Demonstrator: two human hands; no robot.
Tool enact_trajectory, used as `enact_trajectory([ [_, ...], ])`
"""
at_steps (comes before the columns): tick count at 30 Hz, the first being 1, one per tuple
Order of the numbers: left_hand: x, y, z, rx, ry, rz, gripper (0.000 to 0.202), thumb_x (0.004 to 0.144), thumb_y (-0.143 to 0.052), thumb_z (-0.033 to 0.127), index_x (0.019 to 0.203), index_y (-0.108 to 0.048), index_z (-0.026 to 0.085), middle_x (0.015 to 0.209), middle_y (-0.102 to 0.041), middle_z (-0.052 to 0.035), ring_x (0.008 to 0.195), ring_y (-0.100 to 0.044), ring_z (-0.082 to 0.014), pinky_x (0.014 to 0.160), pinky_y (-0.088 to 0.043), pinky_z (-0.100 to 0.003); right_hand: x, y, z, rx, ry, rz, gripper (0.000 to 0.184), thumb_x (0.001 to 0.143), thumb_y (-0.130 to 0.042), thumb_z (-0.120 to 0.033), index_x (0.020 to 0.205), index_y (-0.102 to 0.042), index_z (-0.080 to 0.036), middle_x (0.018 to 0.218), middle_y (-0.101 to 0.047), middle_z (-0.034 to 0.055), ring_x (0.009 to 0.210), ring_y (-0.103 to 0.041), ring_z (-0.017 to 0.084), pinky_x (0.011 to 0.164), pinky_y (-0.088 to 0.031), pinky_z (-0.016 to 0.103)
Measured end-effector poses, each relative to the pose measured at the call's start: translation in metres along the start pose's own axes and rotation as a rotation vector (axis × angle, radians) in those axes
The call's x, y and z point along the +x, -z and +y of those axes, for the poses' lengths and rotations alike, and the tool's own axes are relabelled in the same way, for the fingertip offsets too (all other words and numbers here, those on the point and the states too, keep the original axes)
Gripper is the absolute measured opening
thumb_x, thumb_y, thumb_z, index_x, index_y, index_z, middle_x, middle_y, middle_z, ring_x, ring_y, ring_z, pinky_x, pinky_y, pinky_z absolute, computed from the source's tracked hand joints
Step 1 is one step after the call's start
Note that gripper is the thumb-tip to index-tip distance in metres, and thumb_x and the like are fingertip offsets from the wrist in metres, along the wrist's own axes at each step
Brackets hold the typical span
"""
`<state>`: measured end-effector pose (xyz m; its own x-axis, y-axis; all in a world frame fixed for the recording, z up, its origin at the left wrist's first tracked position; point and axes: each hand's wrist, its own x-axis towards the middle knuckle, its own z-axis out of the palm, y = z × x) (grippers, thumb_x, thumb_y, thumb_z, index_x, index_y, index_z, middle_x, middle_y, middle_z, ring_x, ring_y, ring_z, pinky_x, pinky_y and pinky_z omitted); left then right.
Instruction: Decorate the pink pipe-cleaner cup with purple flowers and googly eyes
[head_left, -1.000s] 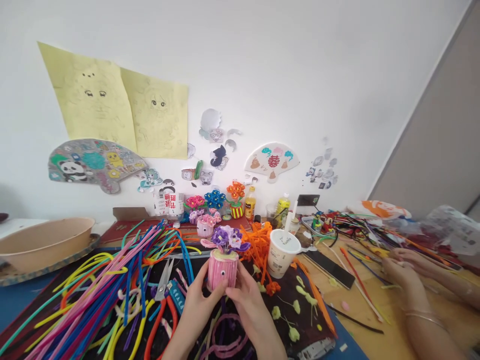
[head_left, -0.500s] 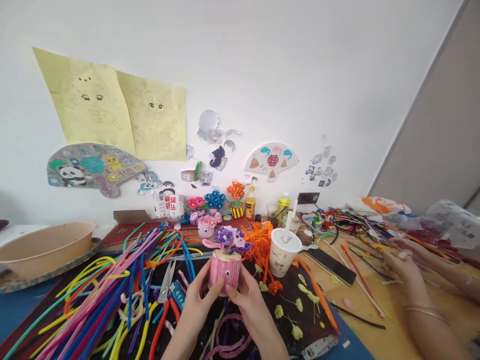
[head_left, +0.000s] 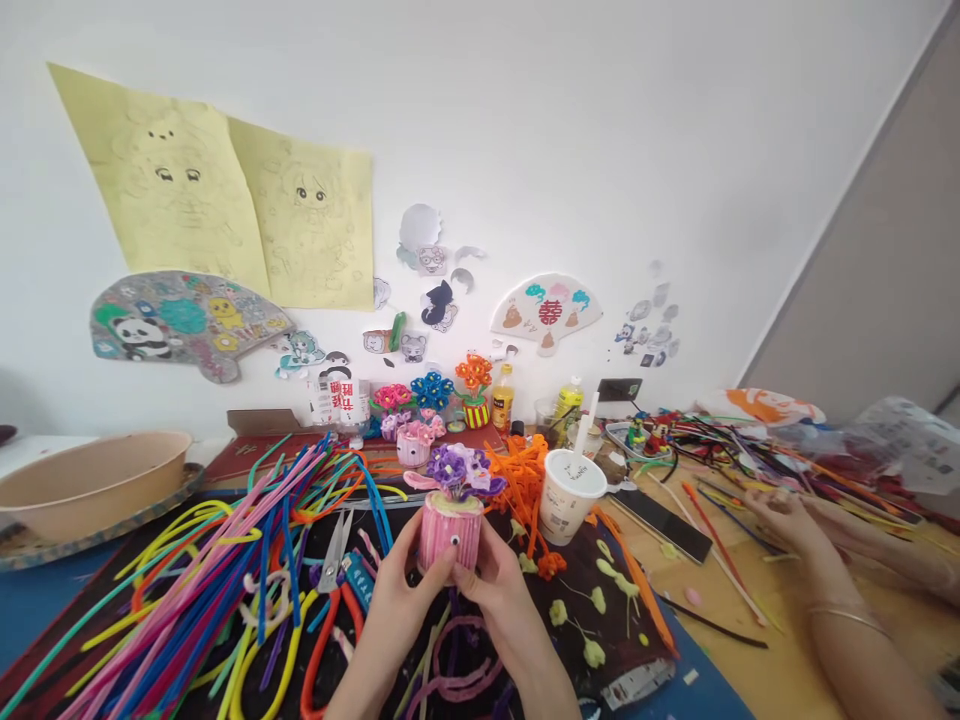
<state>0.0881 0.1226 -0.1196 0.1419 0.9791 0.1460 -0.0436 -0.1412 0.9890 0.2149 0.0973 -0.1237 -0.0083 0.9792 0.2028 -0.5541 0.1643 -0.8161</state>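
Observation:
I hold a small pink fuzzy pot [head_left: 450, 537] with a googly eye and purple pipe-cleaner flowers [head_left: 454, 470] on top, upright above the dark mat [head_left: 622, 640]. My left hand [head_left: 394, 605] grips its left side with the thumb on the front. My right hand [head_left: 499, 590] wraps its right side and base. Both hands are closed on the pot.
A heap of coloured pipe cleaners [head_left: 225, 560], scissors [head_left: 330, 555] and orange-handled pliers [head_left: 322, 650] lie at left. A white paper cup [head_left: 568, 495] and orange stems [head_left: 517, 480] stand just right. Finished flower pots [head_left: 420, 415] line the wall. Another person's hands [head_left: 795, 525] work at right. A tan bowl [head_left: 82, 480] sits far left.
The pot has turned a little in my hands, so its googly eye now faces me near the middle. The view tilted slightly down. The other person's hands shifted a little.

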Motion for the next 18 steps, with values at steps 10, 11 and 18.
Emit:
enact_trajectory([
  [10,-0.0008,-0.0020,0.0011,0.044,-0.007,0.015,0.076,0.071,-0.066,0.057,0.129,-0.047,0.011,0.135,-0.055,-0.0156,0.123,-0.053,-0.0303,0.109,-0.039,-0.042,-0.0008,-0.0018,-0.0004,-0.014,-0.016,0.028,0.065,0.069,-0.084,-0.024,0.129,-0.058,-0.026,0.129,-0.065,0.0063,0.123,-0.055,0.026,0.103,-0.042,0.039],
  [11,-0.0007,-0.0020,0.0005,0.045,-0.009,0.016,0.076,0.071,-0.066,0.057,0.129,-0.047,0.012,0.135,-0.055,-0.0153,0.123,-0.053,-0.0302,0.109,-0.039,-0.042,-0.0011,-0.0018,-0.0003,-0.015,-0.020,0.030,0.066,0.069,-0.084,-0.025,0.129,-0.058,-0.026,0.129,-0.065,0.0065,0.123,-0.055,0.026,0.104,-0.042,0.040],
  [18,-0.0003,-0.0021,-0.0008,0.049,-0.020,0.023,0.075,0.072,-0.066,0.056,0.131,-0.047,0.012,0.135,-0.055,-0.0152,0.125,-0.052,-0.0302,0.109,-0.040,-0.040,-0.0009,-0.0027,-0.0006,-0.040,-0.019,0.037,0.069,0.067,-0.085,-0.028,0.130,-0.058,-0.024,0.131,-0.064,0.0079,0.123,-0.055,0.030,0.106,-0.040,0.045],
])
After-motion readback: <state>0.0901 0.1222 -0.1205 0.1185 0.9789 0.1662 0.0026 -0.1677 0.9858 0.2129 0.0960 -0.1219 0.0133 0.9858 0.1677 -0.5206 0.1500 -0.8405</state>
